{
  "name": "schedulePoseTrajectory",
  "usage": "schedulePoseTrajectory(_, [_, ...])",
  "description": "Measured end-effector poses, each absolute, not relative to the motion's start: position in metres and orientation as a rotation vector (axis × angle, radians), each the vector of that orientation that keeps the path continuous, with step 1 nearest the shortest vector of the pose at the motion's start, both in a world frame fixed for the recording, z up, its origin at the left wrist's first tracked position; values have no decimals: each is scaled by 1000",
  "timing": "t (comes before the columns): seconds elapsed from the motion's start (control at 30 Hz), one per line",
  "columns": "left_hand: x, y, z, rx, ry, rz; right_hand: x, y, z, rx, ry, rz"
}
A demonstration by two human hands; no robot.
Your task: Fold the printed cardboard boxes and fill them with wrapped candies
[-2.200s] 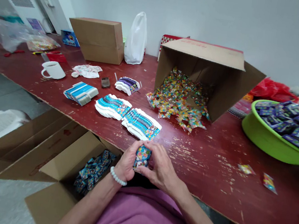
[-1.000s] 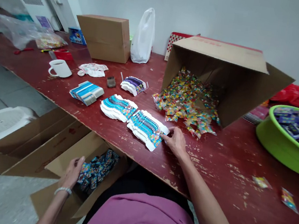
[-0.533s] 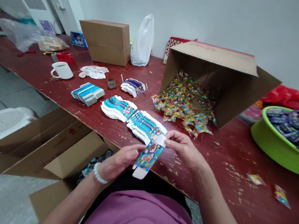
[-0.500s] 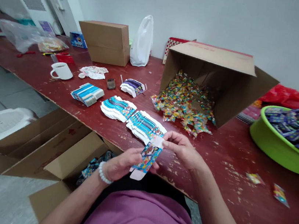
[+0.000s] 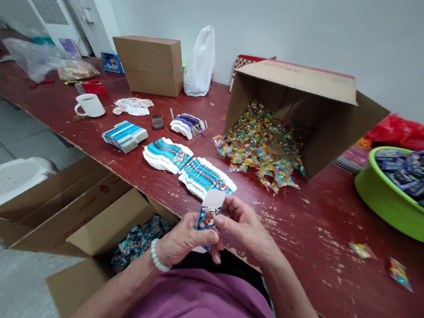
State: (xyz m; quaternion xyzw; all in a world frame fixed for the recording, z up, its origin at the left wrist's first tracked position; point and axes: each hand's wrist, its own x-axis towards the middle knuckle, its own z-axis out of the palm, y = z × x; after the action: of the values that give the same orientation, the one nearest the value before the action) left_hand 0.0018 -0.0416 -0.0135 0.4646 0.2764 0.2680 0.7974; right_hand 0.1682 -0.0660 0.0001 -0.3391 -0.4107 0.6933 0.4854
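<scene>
My left hand (image 5: pixel 187 237) is wrapped round a small blue printed carton (image 5: pixel 209 215), held upright near the table's front edge. The carton's white top flap stands up, and its lower end is partly hidden by my fingers. My right hand (image 5: pixel 247 231) grips the carton's right side near the top, thumb on the printed face. Just beyond lie two fanned stacks of flat blue cartons (image 5: pixel 167 154), with a purple stack (image 5: pixel 187 125) behind them. Small wrapped candy packets (image 5: pixel 261 147) spill from a cardboard box (image 5: pixel 297 81) lying on its side.
To the right stands a green basin (image 5: pixel 393 218) full of dark purple boxes. Two loose packets (image 5: pixel 400 273) lie nearby. Below the table edge, an open cardboard box (image 5: pixel 108 221) contains blue boxes (image 5: pixel 141 241). Leftward are a white mug (image 5: pixel 92 106) and a blue-and-white stack (image 5: pixel 125 136).
The carton has gone from tilted and flattish to upright, its top flap raised. My right hand has moved down and left onto its side, and my left fingers now cover its lower part.
</scene>
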Motion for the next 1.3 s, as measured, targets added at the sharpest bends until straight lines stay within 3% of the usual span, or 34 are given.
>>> schedulePoseTrajectory(0.17, [10, -41, -20, 1030, 701, 681, 162, -70, -6, -874, -880, 1626])
schedulePoseTrajectory(0.4, [8, -34, -17, 1197, 784, 785, 175, -60, -18, -1264, -1108, 1056])
schedulePoseTrajectory(0.63, [10, -42, -22, 1141, 888, 1051, 165, -58, -30, -1190, -959, 1065])
schedulePoseTrajectory(0.97, [4, -33, -22, 1146, 892, 859, 181, -56, -21, -1206, -1078, 1153])
schedulePoseTrajectory(1.3, [13, -33, -17, 1076, 869, 992, 185, -51, -20, -1139, -1174, 1139])
